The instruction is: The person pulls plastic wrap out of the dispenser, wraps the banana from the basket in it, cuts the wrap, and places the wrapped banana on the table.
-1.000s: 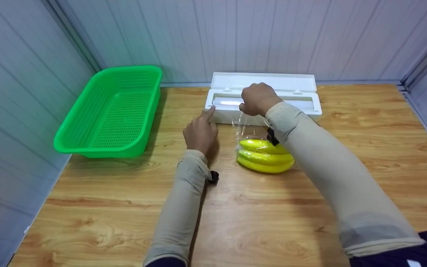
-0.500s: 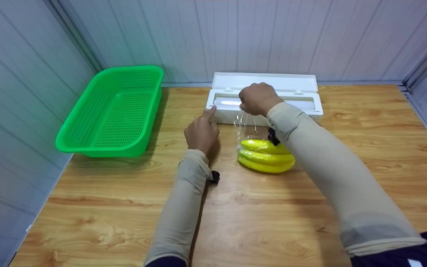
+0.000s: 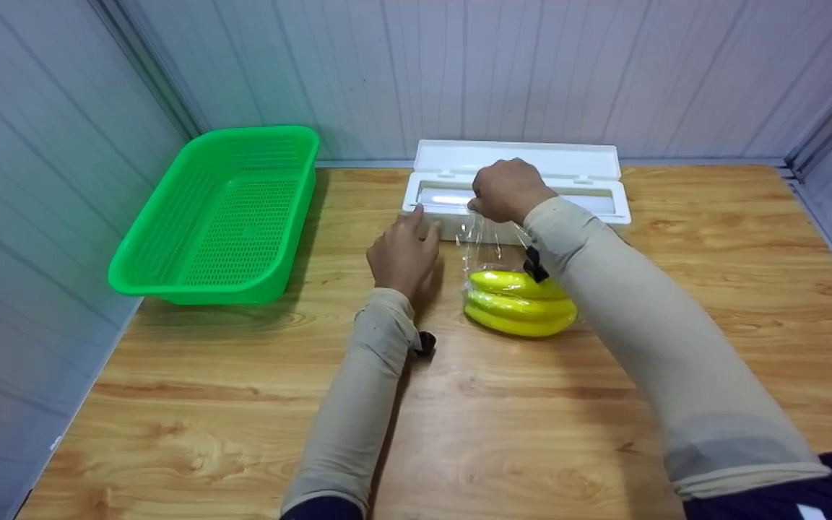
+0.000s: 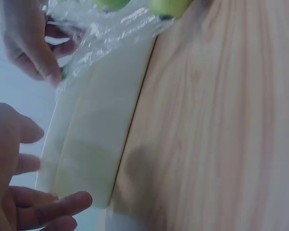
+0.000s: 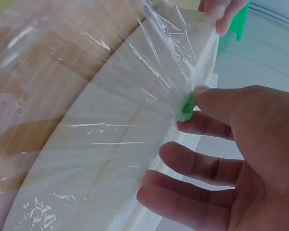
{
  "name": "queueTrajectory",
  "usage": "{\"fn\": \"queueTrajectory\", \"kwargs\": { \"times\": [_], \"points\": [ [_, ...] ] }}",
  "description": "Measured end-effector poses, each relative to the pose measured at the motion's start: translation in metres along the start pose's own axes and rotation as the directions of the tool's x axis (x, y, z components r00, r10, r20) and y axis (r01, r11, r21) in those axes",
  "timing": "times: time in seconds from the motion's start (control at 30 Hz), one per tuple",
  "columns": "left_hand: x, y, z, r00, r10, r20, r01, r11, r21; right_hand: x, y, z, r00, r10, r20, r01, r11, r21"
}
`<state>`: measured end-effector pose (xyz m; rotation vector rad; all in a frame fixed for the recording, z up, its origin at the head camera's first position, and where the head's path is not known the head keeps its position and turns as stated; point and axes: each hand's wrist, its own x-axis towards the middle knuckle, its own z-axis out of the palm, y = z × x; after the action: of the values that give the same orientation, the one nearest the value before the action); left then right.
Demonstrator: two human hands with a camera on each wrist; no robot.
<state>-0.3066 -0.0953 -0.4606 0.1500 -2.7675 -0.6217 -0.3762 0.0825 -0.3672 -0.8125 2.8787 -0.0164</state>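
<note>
One white cling-film dispenser [image 4: 98, 130] stands open, its film [image 5: 111, 115] stretching to the yellow bananas [image 3: 521, 307]; cutting looks like the step in hand, and the next move likely calls for a level sideways slide. The bananas lie closer in than both hands — to the right of the left hand [image 3: 403, 256], fingers loosely spread by the dispenser's end, and just before the right hand [image 3: 508, 189], which pinches the green slider cutter [image 5: 187, 107].
</note>
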Motion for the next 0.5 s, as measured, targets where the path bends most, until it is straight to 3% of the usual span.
{"fn": "queueTrajectory", "kwargs": {
  "times": [0.13, 0.33, 0.5],
  "points": [
    [-0.0012, 0.004, -0.001, 1.0, 0.021, 0.009, -0.021, 0.999, 0.049, -0.0016, -0.0018, -0.0018, 1.0, -0.02, 0.005, 0.02, 1.0, 0.001],
    [-0.0003, 0.0077, -0.001, 1.0, 0.0, -0.016, 0.001, 0.999, 0.042, -0.0024, -0.0047, -0.0032, 0.998, -0.057, 0.003, 0.058, 0.998, -0.027],
    [0.0005, 0.0089, 0.003, 0.995, 0.098, -0.036, -0.097, 0.995, 0.02, -0.0033, -0.0054, -0.0031, 0.997, -0.073, -0.007, 0.073, 0.997, -0.04]
  ]
}}
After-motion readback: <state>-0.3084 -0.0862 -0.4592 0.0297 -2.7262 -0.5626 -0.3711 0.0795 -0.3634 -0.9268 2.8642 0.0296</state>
